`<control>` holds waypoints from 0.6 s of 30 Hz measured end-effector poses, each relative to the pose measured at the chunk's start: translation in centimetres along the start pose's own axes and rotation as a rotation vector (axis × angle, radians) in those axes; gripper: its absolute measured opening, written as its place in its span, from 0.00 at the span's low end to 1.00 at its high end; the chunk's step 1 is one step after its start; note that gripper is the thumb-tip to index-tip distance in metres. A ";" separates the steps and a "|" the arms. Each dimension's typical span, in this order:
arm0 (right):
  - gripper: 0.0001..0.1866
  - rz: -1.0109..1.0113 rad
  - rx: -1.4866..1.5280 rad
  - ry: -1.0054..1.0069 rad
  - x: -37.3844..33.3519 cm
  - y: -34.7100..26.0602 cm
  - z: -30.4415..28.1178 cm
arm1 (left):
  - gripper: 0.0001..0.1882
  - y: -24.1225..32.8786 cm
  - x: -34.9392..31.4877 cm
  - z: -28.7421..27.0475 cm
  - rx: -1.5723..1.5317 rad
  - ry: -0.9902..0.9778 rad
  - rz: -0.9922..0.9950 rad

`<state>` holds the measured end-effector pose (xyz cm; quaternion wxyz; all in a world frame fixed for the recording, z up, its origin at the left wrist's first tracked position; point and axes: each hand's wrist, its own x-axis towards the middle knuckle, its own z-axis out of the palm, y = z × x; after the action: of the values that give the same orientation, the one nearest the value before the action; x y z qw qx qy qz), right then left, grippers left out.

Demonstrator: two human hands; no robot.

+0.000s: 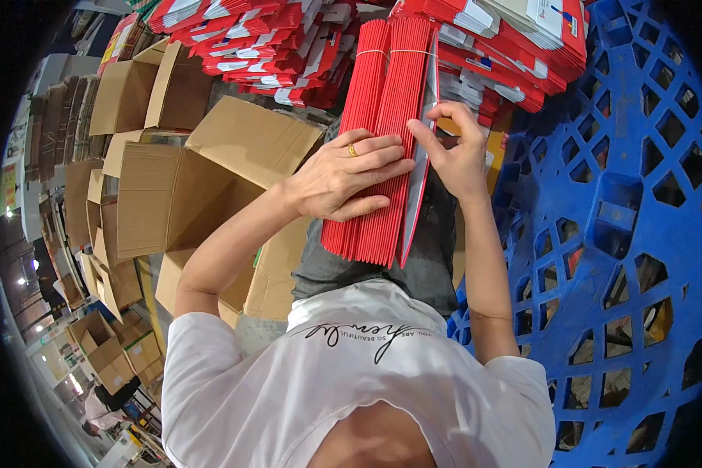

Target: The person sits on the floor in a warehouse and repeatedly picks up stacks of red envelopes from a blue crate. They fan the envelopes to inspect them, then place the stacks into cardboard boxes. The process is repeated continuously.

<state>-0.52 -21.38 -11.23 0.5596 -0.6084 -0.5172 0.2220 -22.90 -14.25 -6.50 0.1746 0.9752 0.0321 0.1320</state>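
Two bundles of flat-folded red cartons (402, 86) stand edge-up on my lap, side by side. A thin pale band circles each near its far end. My left hand (359, 175), with a gold ring, lies across the bundles with its fingers stretched out. At the right side, the outermost folded carton (418, 187) leans slightly away and shows its pale grey face. My right hand (454, 152) has its thumb and forefinger at that carton's edge, one on each side of it; the other fingers are curled.
Stacks of red and white folded cartons (265, 47) are piled ahead, with more stacks (515, 47) at the far right. Open brown cardboard boxes (210, 187) crowd my left side. A blue plastic pallet (600, 257) with a lattice surface stands along my right.
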 end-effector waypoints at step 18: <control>0.26 -0.124 -0.300 -0.124 -0.3 -0.8 -2.2 | 0.31 -0.6 -0.5 0.3 -0.012 0.002 -0.001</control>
<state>0.96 -22.72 -10.00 0.4420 -0.6372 -0.6147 0.1443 -23.31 -13.88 -7.08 0.1805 0.9740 0.0320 0.1333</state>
